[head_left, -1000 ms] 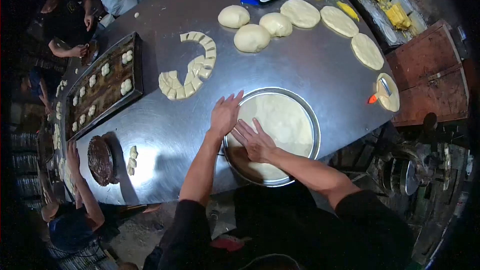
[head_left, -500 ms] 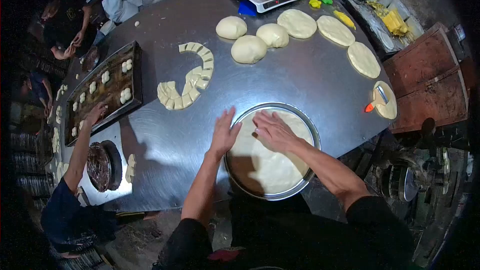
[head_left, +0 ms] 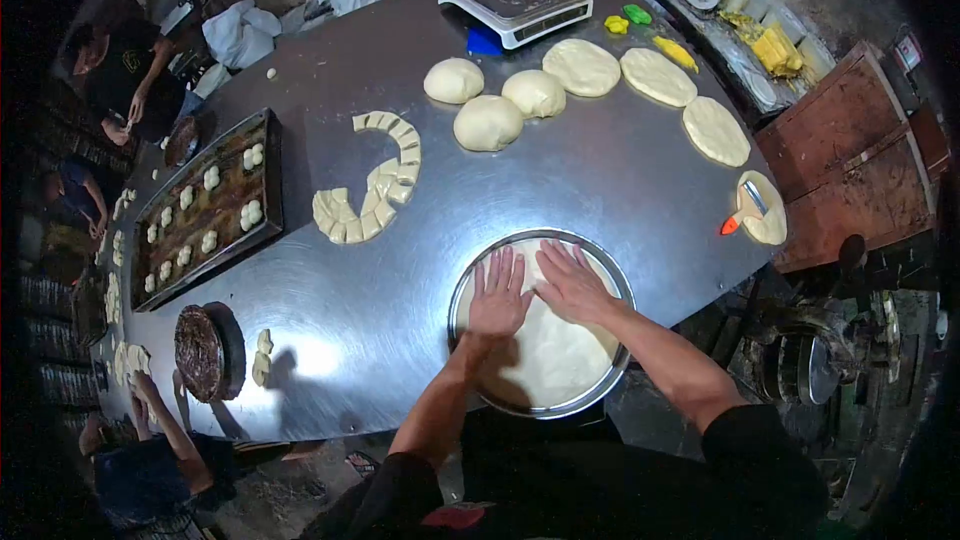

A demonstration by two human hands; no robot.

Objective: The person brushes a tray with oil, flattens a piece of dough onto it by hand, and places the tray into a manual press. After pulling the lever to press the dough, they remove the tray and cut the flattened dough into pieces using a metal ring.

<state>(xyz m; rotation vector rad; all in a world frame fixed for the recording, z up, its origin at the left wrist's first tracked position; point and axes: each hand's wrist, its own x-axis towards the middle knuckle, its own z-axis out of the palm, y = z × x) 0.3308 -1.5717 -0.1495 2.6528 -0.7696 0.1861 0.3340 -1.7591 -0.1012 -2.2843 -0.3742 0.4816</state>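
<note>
Pale dough [head_left: 558, 355] fills a round metal pan [head_left: 541, 412] at the table's near edge. My left hand [head_left: 499, 295] lies flat on the far left part of the dough, its fingers stretched out. Beside it my right hand [head_left: 575, 283] also lies flat on the dough, fingers extended toward the far rim. The thumbs almost meet, and neither hand grips anything. Beyond the pan, to the left, a curved row of cut dough pieces [head_left: 381, 208] rests on the table. Round dough balls [head_left: 488, 123] and flattened dough discs [head_left: 715, 131] lie farther back and right.
A digital scale [head_left: 517, 3] stands at the back of the metal table [head_left: 340, 340]. On the left are a baking tray [head_left: 200, 208] with dough clusters and a round dish of dark filling [head_left: 200, 353]. A scraper [head_left: 755, 200] lies on dough at right. Co-workers [head_left: 160, 470] work along the left side.
My left hand has moved from the pan's left rim onto the dough. My right hand has shifted slightly and flattened. The near co-worker's hand has left the tray and is lower left.
</note>
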